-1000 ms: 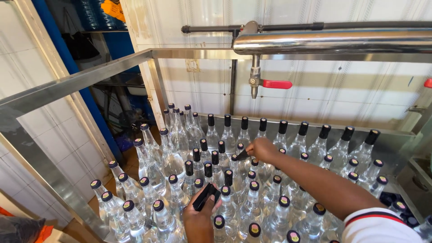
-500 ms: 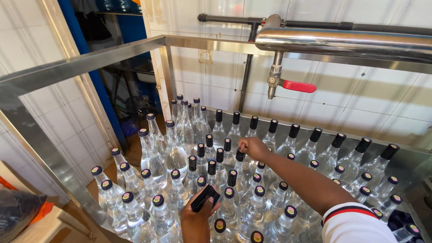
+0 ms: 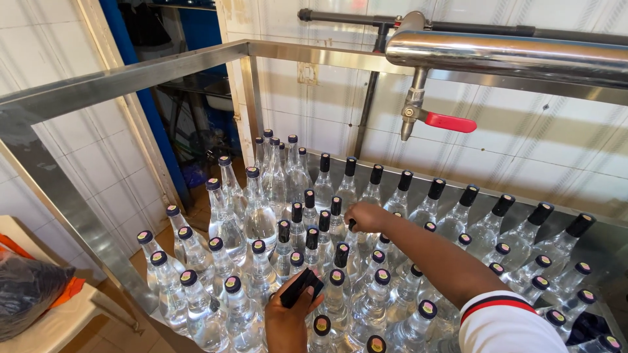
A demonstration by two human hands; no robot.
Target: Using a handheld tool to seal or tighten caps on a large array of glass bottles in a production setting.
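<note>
Looking down from close in, we have our left hand point(image 3: 288, 321) low at the front edge, its fingers point(image 3: 313, 298) pinching a small bunch of black cap sleeves point(image 3: 301, 287) just above the nearest clear bottles point(image 3: 229, 314). These near bottles show only round caps with coloured tops, no black sleeve on them yet as far as we can tell. A little further in, our right hand point(image 3: 366, 216) reaches across the crowd, arm in a white sleeve with red and dark trim point(image 3: 507, 323); the fingers are curled together over the neck of one bottle point(image 3: 353, 225) in the middle, touching its top, though what they pinch there we cannot tell. Around that hand and beyond it, the sleeved bottles point(image 3: 432, 202) stand with tall black necks, a whole back row of them along the steel counter point(image 3: 589, 255). So we judge the far rows done, the middle in hand, and the front rows left to do. Farther still hangs a steel pipe point(image 3: 510, 55) with a red-handled valve point(image 3: 448, 122) against the tiled wall point(image 3: 523, 150).
</note>
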